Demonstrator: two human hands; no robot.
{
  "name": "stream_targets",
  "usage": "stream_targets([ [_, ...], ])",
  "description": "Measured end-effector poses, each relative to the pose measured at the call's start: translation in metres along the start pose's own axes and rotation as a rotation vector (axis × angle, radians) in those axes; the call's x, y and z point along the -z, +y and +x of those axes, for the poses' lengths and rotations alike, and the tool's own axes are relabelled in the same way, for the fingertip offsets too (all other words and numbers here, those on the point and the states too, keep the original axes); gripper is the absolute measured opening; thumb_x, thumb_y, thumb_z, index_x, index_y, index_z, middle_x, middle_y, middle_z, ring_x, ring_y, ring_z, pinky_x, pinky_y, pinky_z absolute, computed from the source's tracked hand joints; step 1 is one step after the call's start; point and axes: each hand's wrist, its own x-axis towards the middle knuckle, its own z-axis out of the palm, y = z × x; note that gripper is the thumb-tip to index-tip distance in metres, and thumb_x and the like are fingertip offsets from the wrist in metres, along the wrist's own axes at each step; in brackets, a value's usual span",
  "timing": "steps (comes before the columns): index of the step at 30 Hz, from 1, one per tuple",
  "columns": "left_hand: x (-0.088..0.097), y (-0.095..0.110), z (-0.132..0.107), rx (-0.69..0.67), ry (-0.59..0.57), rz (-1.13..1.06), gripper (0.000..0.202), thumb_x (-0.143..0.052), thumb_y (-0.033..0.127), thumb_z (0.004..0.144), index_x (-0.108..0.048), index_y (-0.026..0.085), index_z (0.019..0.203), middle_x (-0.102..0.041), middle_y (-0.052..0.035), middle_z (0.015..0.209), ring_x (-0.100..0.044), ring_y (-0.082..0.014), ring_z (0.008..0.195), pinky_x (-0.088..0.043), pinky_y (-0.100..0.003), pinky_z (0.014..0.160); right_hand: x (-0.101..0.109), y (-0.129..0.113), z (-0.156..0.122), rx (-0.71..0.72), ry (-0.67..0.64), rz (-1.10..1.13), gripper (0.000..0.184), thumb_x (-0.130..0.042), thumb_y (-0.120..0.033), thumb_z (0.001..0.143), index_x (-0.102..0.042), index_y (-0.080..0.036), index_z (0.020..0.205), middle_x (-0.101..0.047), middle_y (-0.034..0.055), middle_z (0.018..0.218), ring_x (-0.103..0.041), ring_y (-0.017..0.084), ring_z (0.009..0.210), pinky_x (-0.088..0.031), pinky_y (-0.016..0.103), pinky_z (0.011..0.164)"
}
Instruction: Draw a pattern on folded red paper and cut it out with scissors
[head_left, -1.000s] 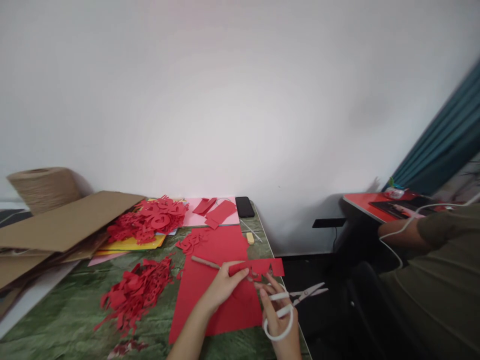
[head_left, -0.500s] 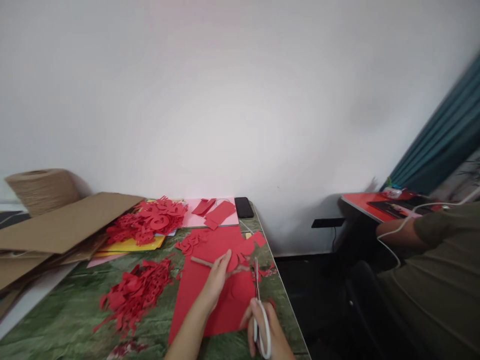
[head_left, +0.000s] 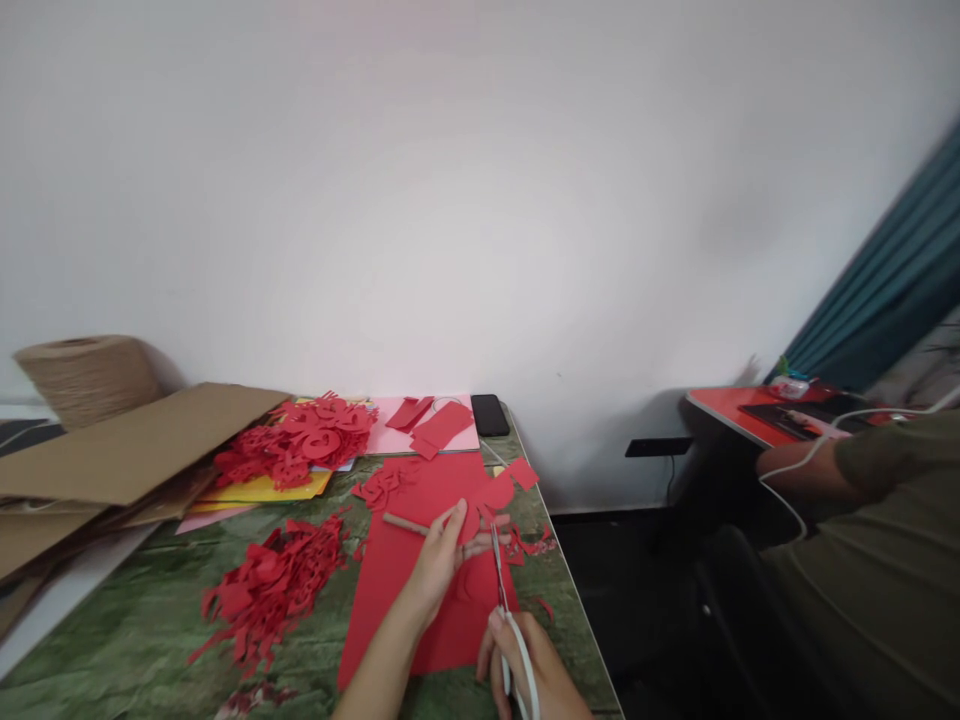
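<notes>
Left hand [head_left: 436, 560] and right hand [head_left: 529, 660] are both busy at the near edge of the table. From where I stand, the left one pinches a scalloped red paper [head_left: 495, 493] between thumb and fingers, while the right one is wrapped around the handles of white-handled scissors [head_left: 499, 580]. That paper is held just over the upper right part of a large red sheet [head_left: 450, 640], its squared far end reaching past the sheet's edge and partly covering a small yellow block [head_left: 499, 470].

What has just changed is the scissors. A second ago they dangled from the right hand, pointing out past the table's edge, with fingers of both hands on the paper; now they have swung round, and the blades point away from the person, their tips at the paper's near edge. I take that to mean the handling of the paper has given way to cutting again. Whether the blades are biting into it I can't tell from here.

The paper is turned as well, slanting up to the right. Red scraps [head_left: 532, 545] lie just right of the sheet, and a brown stick [head_left: 405, 522] lies across it, running toward the left hand. Further left sits a bigger heap of red offcuts [head_left: 277, 580], with a pile of red cutouts [head_left: 319, 435] behind.
</notes>
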Motion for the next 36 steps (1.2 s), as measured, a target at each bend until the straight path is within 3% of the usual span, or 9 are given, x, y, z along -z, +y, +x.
stream_targets([
  [6,-0.001,0.0,-0.002,-0.008,-0.009,0.001,0.037,-0.063,0.042,0.071,-0.055,0.015,0.096,-0.069,-0.013,0.089,-0.064,-0.0262,0.087,-0.047,-0.041,0.08,-0.001,0.001,0.0,0.005,0.012,0.005,0.052,-0.034,-0.063,0.078,-0.05,-0.019,0.055,-0.038,-0.0069,0.031,-0.035,0.008,0.029,-0.033,0.019,0.043],
  [14,-0.008,0.004,-0.008,-0.003,-0.121,0.027,0.033,-0.059,0.044,0.073,-0.06,0.016,0.092,-0.068,-0.0127,0.093,-0.062,-0.0266,0.092,-0.046,-0.04,0.083,-0.003,0.008,0.003,-0.059,0.013,0.047,0.056,-0.032,-0.065,0.077,-0.048,-0.018,0.05,-0.032,-0.008,0.027,-0.029,0.006,0.026,-0.028,0.019,0.038],
  [29,-0.006,0.005,-0.006,-0.006,-0.092,-0.034,0.027,-0.058,0.038,0.076,-0.059,0.016,0.091,-0.069,-0.0126,0.092,-0.062,-0.0253,0.091,-0.045,-0.039,0.085,0.001,-0.002,0.001,-0.087,-0.027,0.044,0.057,-0.033,-0.066,0.076,-0.046,-0.018,0.047,-0.032,-0.0075,0.029,-0.029,0.005,0.028,-0.024,0.018,0.037],
  [36,-0.009,0.006,-0.009,0.006,-0.095,-0.014,0.031,-0.059,0.04,0.075,-0.059,0.014,0.092,-0.068,-0.0137,0.094,-0.062,-0.026,0.091,-0.045,-0.039,0.085,-0.001,0.004,0.003,-0.099,0.006,0.049,0.056,-0.034,-0.066,0.075,-0.046,-0.018,0.05,-0.032,-0.0083,0.028,-0.028,0.006,0.026,-0.028,0.019,0.038],
])
